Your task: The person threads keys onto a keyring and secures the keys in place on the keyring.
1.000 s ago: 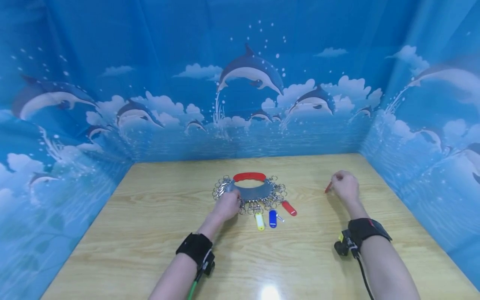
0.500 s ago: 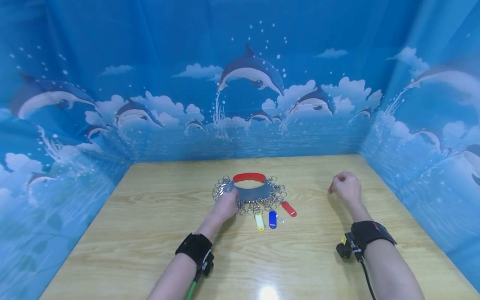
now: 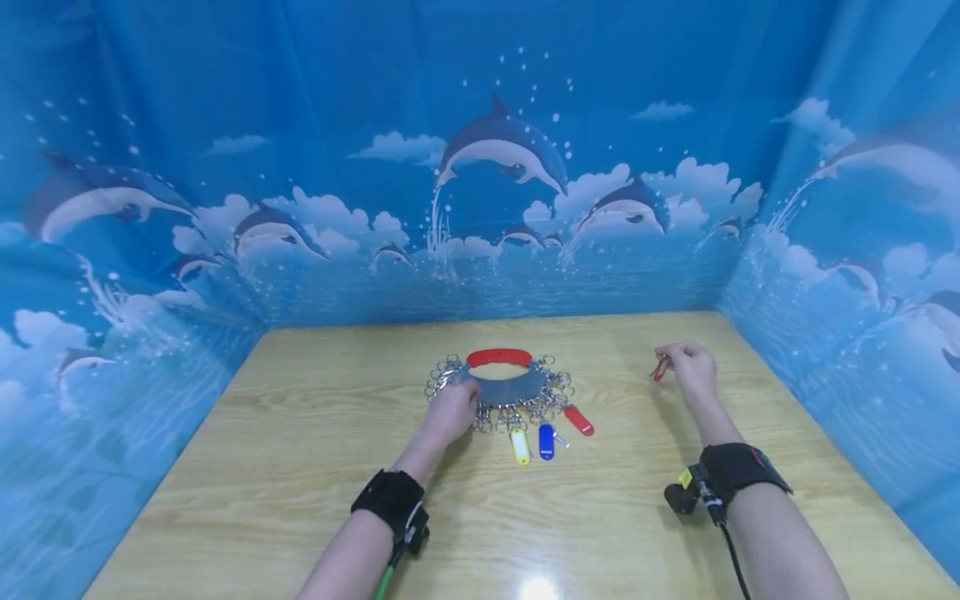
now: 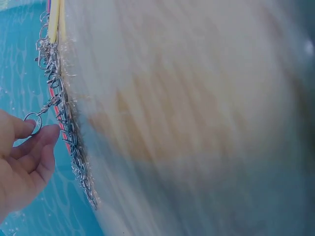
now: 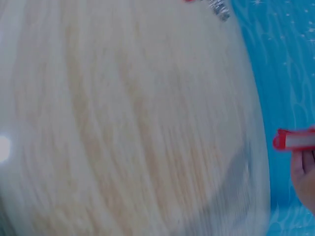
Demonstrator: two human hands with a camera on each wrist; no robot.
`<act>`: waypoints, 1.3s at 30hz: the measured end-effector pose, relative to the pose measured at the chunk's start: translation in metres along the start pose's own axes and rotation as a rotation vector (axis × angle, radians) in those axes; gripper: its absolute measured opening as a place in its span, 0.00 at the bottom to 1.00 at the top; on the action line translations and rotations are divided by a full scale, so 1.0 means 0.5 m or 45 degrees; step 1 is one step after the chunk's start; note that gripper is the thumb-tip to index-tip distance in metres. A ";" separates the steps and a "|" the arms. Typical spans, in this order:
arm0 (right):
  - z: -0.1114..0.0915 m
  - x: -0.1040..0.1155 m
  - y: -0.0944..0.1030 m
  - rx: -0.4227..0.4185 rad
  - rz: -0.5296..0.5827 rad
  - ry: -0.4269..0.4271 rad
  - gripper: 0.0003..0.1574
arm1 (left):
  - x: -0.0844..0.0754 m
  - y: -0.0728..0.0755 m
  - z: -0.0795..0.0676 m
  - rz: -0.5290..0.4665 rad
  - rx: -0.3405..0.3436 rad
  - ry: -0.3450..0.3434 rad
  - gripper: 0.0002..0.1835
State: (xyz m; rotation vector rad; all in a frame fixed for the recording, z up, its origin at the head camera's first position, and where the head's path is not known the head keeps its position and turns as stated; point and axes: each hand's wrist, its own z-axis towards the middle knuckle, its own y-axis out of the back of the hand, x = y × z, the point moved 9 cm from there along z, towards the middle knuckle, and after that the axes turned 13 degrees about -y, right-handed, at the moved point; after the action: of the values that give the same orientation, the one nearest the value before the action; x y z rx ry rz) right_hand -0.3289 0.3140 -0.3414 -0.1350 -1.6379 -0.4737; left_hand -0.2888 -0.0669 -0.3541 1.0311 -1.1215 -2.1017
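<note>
A metal key-ring carrier (image 3: 510,388) with a red handle (image 3: 498,357) lies mid-table, its curved edge hung with several small clips and rings. My left hand (image 3: 452,412) is at its near left edge. In the left wrist view, that hand's thumb and fingertips pinch one ring (image 4: 39,123) joined to the row of clips. Off to the right, my right hand (image 3: 693,369) holds a red key tag (image 3: 662,367) above the table. The right wrist view shows this tag's pale label (image 5: 300,141) above the fingers; its far end is cut off by the frame.
In front of the carrier, a yellow key tag (image 3: 521,447), a blue key tag (image 3: 547,442) with a small key (image 3: 561,439) beside it, and another red key tag (image 3: 579,420) lie near the rings. A blue dolphin-print curtain (image 3: 495,275) borders the wooden table (image 3: 315,467).
The red key tag in my right hand has turned and now shows more of its outline; the right fingers have shifted around it. My left hand stays at the carrier.
</note>
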 end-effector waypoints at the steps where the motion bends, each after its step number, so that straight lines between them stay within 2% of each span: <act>1: -0.001 -0.001 -0.006 0.050 0.078 -0.007 0.11 | 0.001 -0.002 -0.002 0.003 0.003 -0.001 0.10; 3: -0.006 -0.001 -0.018 0.153 0.162 0.006 0.10 | 0.003 -0.008 -0.005 0.010 0.015 -0.001 0.11; 6: -0.012 -0.007 -0.030 0.222 0.127 0.006 0.11 | 0.007 -0.018 -0.010 -0.003 0.040 0.017 0.13; 12: -0.012 -0.032 -0.029 0.180 -0.074 -0.075 0.15 | 0.013 -0.026 -0.013 -0.093 0.060 0.078 0.12; 14: -0.012 -0.036 -0.027 0.156 -0.205 -0.076 0.18 | 0.018 -0.026 -0.012 -0.149 0.050 0.109 0.10; 16: -0.014 -0.042 -0.030 0.167 -0.319 -0.082 0.21 | 0.028 -0.027 -0.012 -0.232 0.044 0.167 0.07; 19: -0.016 -0.056 -0.042 0.239 -0.426 -0.106 0.21 | 0.044 -0.029 -0.014 -0.369 0.035 0.264 0.05; 23: -0.021 -0.071 -0.062 0.335 -0.402 -0.173 0.19 | 0.062 -0.035 -0.017 -0.590 0.040 0.390 0.04; 26: -0.021 -0.073 -0.069 0.339 -0.380 -0.207 0.20 | 0.064 -0.042 -0.015 -0.793 0.047 0.457 0.05; 29: -0.022 -0.069 -0.073 0.323 -0.369 -0.235 0.21 | 0.056 -0.045 -0.014 -0.944 0.059 0.496 0.05; 32: -0.022 -0.069 -0.080 0.325 -0.358 -0.243 0.21 | 0.048 -0.048 -0.015 -1.010 0.087 0.490 0.07; 35: -0.023 -0.070 -0.088 0.343 -0.360 -0.237 0.19 | 0.043 -0.053 -0.015 -1.008 0.124 0.445 0.08; 39: -0.026 -0.068 -0.096 0.361 -0.382 -0.230 0.19 | 0.042 -0.055 -0.010 -0.994 0.124 0.410 0.10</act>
State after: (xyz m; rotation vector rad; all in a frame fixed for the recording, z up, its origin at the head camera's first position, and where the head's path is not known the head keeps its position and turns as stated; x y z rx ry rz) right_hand -0.3299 0.2720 -0.3844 0.2911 -1.8955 -0.4597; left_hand -0.2991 -0.0706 -0.3874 2.0160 -0.7201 -2.3073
